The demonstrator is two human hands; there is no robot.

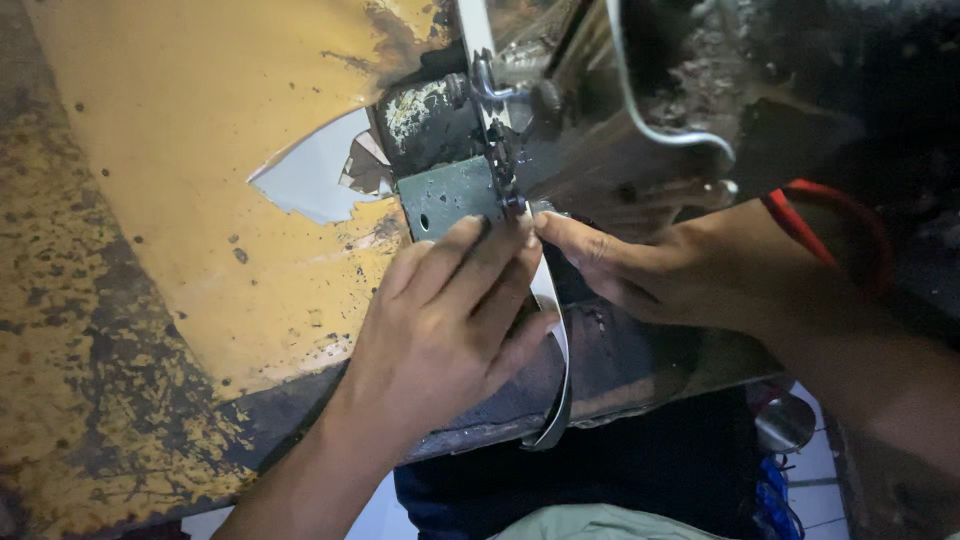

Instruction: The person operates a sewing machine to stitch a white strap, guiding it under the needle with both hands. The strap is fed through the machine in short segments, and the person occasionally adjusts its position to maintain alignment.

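Note:
My left hand (450, 320) lies flat on a narrow white strap (556, 340), fingers pressing it down just in front of the sewing machine's presser foot (508, 195). From the right, my right hand (660, 265) reaches in, its fingertips pinching the strap's edge right beside the needle. The strap runs from under the foot toward me and curls off the table's front edge. A small grey-green metal plate (445, 200) sits under the needle area.
The worn yellow table top (190, 180) has chipped laminate and dark rust patches on the left. The dark sewing machine body (700, 80) fills the upper right, with a white cord and a red cable (800, 215) beside my right wrist.

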